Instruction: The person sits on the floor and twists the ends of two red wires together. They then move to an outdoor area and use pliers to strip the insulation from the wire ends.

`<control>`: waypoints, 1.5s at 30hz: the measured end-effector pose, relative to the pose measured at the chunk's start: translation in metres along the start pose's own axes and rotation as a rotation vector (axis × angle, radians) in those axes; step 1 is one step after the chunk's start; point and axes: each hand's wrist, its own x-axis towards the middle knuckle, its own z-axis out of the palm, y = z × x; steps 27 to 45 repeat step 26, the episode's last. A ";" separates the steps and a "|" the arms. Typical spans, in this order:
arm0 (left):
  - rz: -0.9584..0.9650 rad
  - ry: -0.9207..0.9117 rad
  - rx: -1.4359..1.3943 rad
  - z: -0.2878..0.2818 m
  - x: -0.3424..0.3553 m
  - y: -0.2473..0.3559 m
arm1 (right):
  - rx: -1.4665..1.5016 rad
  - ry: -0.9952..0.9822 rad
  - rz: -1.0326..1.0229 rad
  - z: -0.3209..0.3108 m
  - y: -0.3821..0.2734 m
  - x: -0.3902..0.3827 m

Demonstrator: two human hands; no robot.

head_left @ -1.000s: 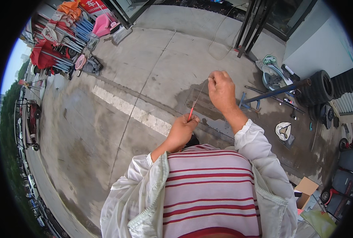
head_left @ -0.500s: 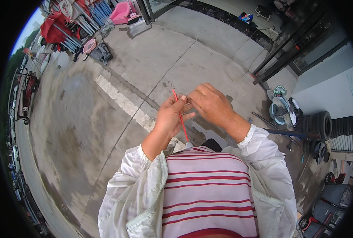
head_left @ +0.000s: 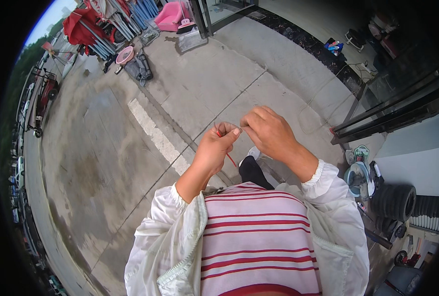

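Note:
In front of my chest, my left hand (head_left: 214,147) is closed, thumb against fingers. A thin red stick or wire (head_left: 230,159) passes through its grip, the lower end sticking out below the palm; which of the two it is, I cannot tell. My right hand (head_left: 270,129) faces it just to the right, fingers curled down and tips pinched close to the left thumb. Something thin and dark (head_left: 228,123) arcs above the left thumb toward the right fingertips. What the right fingers pinch is too small to make out.
Concrete paving (head_left: 96,163) with a white painted stripe (head_left: 153,130) lies below. A dark leg and pale shoe show under my hands. Stacked tyres (head_left: 393,202) and a bucket (head_left: 358,175) stand at the right by a glass door frame (head_left: 392,108). Far left: a pink basin (head_left: 125,55), a pink chair (head_left: 171,16).
My view has turned, so the surroundings shift right. The red piece now shows shorter. The thin pale strand that crossed my left hand no longer shows there. A leg has come forward below.

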 end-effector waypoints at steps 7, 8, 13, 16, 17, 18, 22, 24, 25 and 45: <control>-0.019 -0.158 0.189 0.022 0.155 0.081 | 0.311 0.099 0.174 -0.034 0.121 0.122; 0.002 -0.172 0.217 0.027 0.176 0.089 | 0.285 0.094 0.155 -0.037 0.132 0.138; -0.021 -0.219 0.285 0.056 0.275 0.117 | 0.281 0.065 0.199 -0.042 0.215 0.195; -0.015 -0.272 0.201 0.069 0.346 0.124 | 0.236 0.101 0.218 -0.045 0.270 0.221; -0.009 -0.287 0.158 0.073 0.371 0.125 | 0.209 0.124 0.221 -0.046 0.290 0.230; -0.034 -0.285 0.129 0.077 0.396 0.128 | 0.181 0.147 0.224 -0.046 0.309 0.239; -0.104 -0.331 0.018 0.100 0.509 0.149 | 0.044 0.212 0.245 -0.053 0.399 0.287; -0.129 -0.384 -0.017 0.111 0.568 0.161 | -0.022 0.226 0.253 -0.058 0.446 0.313; -0.141 -0.414 -0.027 0.116 0.599 0.170 | -0.047 0.225 0.272 -0.064 0.470 0.328; -0.154 -0.444 -0.037 0.121 0.630 0.178 | -0.071 0.225 0.291 -0.070 0.492 0.343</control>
